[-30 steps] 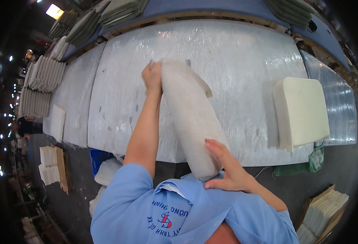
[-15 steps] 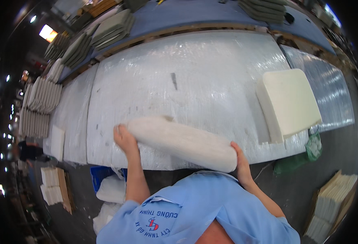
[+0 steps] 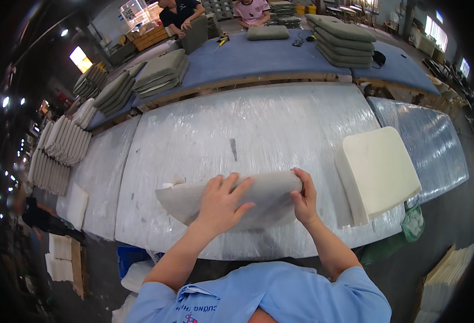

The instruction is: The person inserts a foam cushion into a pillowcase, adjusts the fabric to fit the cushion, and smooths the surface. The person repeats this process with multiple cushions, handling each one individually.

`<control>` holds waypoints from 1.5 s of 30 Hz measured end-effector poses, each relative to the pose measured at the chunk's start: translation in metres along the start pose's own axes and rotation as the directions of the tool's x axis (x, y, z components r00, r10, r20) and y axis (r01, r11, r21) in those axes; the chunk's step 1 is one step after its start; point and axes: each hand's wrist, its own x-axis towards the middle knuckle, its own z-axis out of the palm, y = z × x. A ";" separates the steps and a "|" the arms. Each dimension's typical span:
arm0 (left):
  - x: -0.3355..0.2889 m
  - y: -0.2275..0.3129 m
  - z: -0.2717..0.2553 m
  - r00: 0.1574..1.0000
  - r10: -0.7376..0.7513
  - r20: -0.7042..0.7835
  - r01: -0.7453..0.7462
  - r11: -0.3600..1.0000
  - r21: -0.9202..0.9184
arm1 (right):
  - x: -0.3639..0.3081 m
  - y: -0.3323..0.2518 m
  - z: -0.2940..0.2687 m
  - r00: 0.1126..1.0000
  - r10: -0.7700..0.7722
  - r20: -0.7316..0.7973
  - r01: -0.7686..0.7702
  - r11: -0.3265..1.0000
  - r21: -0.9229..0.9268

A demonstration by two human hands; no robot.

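Note:
A grey fabric-covered seat cushion (image 3: 266, 191) stands tilted on its edge near the front of the plastic-wrapped table. My left hand (image 3: 223, 204) lies against its face, fingers spread. My right hand (image 3: 305, 196) grips the cushion's right end, thumb on the near side and fingers over the top corner. At the cushion's left end, a small pale flap (image 3: 173, 184) sticks out. Cream foam seat pads (image 3: 379, 167) lie stacked to the right of my hands, apart from them.
Clear film covers the table (image 3: 204, 132). Beyond it, a blue-topped table (image 3: 237, 59) carries stacks of grey cushions (image 3: 342, 40) and a grey cushion lying singly. Two people work on its far side. Pale pads (image 3: 59, 140) are piled at left; a green bag (image 3: 390, 237) sits by the right corner.
The long whitish piece between my hands now shows as a grey cushion face. My left hand has moved right, from its end onto its middle. The view has tipped up, bringing two people in.

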 end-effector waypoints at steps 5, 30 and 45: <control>0.036 0.019 0.034 0.988 0.137 -0.064 -0.142 0.987 -0.075 | 0.014 0.009 -0.021 0.960 -0.204 0.191 0.230 0.966 -0.122; 0.042 0.060 0.046 0.995 0.089 -0.034 -0.095 0.948 -0.304 | -0.011 -0.006 -0.026 0.993 -0.071 0.094 0.086 0.982 -0.168; 0.037 0.020 0.051 0.980 0.177 0.089 -0.159 0.972 -0.174 | 0.023 -0.033 -0.035 0.790 -0.217 0.573 0.502 0.766 -0.402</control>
